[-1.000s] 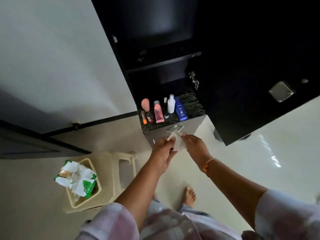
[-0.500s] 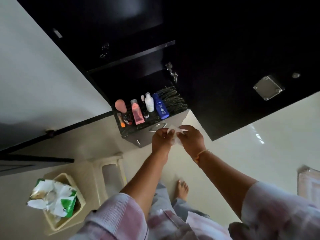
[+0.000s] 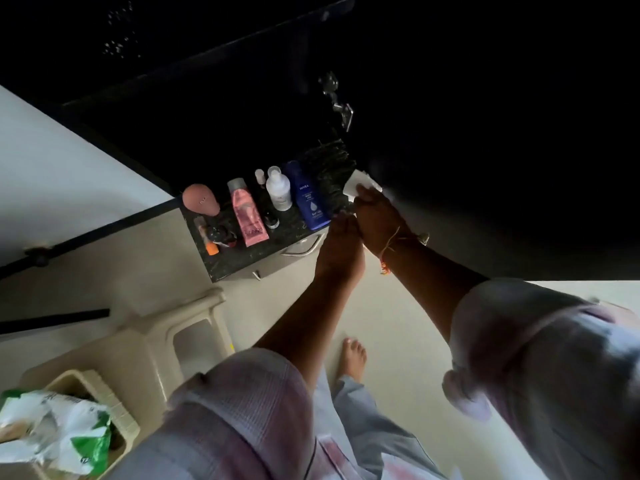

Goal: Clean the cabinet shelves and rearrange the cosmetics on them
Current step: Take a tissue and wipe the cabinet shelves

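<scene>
My right hand (image 3: 375,216) grips a white wipe (image 3: 358,183) and holds it at the right end of the dark marble shelf (image 3: 242,258). My left hand (image 3: 341,244) is just below and beside it at the shelf's front edge; whether it holds anything is hidden. On the shelf stand a blue lotion bottle (image 3: 310,199), a white bottle (image 3: 278,188), a pink tube (image 3: 247,216), a pink egg-shaped sponge case (image 3: 201,199) and some small bottles (image 3: 218,237). The cabinet interior above is dark.
An open black cabinet door (image 3: 502,168) hangs to the right. A beige plastic stool (image 3: 152,341) stands at lower left, and on it is a beige basket (image 3: 83,382) holding a green and white wipes pack (image 3: 59,441). A drawer handle (image 3: 301,249) sits under the shelf.
Both hands rose from in front of the drawer to the shelf's right end, the right hand carrying the wipe there. The camera view shifted closer and leftward.
</scene>
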The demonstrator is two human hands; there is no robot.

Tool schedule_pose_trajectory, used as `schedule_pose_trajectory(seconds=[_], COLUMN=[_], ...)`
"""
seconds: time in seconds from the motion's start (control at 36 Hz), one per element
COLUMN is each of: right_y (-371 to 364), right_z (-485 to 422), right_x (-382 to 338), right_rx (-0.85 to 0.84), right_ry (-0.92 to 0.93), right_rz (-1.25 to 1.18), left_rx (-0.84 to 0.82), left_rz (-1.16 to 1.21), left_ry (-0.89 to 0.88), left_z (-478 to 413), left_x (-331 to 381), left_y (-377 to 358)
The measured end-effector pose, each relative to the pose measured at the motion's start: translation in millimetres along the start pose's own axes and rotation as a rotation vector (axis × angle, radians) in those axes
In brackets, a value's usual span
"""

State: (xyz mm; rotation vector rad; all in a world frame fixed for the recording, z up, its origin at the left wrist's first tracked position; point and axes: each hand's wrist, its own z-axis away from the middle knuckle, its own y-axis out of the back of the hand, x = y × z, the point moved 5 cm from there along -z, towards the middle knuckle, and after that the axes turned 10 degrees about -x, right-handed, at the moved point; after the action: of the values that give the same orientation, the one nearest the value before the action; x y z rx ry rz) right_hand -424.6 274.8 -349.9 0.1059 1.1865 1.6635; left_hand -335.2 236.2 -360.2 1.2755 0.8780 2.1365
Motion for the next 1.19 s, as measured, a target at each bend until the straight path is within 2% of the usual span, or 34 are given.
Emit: schedule_pose_trajectory(seconds=[0.08,0.17,0.22,0.31,0.36,0.39,0.5,0.53,0.61,0.69,0.78,0.81,0.86,0.94,0.97,1.0,1.06,1.08,1.11,1.14,1.19], right_y=[2,-6,-8,-12,-7,-5,-19,-19,-24,-19,-17,-13,-1,-6,-8,-15,-15,-17,-23,-16,1], right_z=[8,16,16,11,13,17,13,12,14,6,2,2,1,-3,-1,1,10,15,15,14,12], right_x=[-3,-10,-5,7,0,-4,2,-1,-13,-13,1,1,-1,-1,-4,-7,-21,-24,-19,-20,-15], right_rx=[0.121,-0.039,-0.043,0.099,0.069,0.077,0.018,0.045,-0.03,-0.005,-0.147,-0.147,-0.056,0.081,0.153,0.101,0.058,0.012,-0.114,-0.132,0.078], right_ry=[0.149,0.255,0.315,0.364,0.308,0.282,0.176,0.204,0.401,0.47,0.339,0.271,0.158,0.147,0.225,0.3,0.4,0.402,0.385,0.373,0.337], right_rz=[0.187,0.408,0.416,0.436,0.625,0.643,0.63,0.628,0.68,0.733,0.697,0.614,0.466,0.594,0.621,0.584,0.701,0.726,0.747,0.798,0.64], left_rx=[-0.004,0.046,0.091,0.076,0.081,0.078,0.079,0.09,0.103,0.081,0.054,0.046,0.045,0.061,0.074,0.088,0.098,0.094,0.084,0.072,0.056], left_rz=[-0.001,0.027,0.03,0.02,0.003,-0.026,-0.073,-0.078,-0.091,-0.133,-0.152,-0.156,-0.169,-0.191,-0.193,-0.199,-0.216,-0.22,-0.225,-0.231,-0.247], left_ry=[-0.003,0.018,0.054,0.057,0.078,0.097,0.153,0.159,0.149,0.149,0.17,0.175,0.181,0.203,0.216,0.233,0.257,0.263,0.267,0.273,0.291], left_z=[-2,0,2,10,13,14,24,25,29,29,31,32,37,44,47,50,55,57,58,59,60], left_x=[1,-4,-3,4,3,2,-1,-2,-5,-6,-6,-6,-8,-15,-17,-19,-22,-23,-24,-25,-28], left_y=[-10,-14,-13,-14,-17,-18,-15,-13,-13,-14,-11,-10,-9,-7,-6,-4,-2,-1,-1,-2,-2])
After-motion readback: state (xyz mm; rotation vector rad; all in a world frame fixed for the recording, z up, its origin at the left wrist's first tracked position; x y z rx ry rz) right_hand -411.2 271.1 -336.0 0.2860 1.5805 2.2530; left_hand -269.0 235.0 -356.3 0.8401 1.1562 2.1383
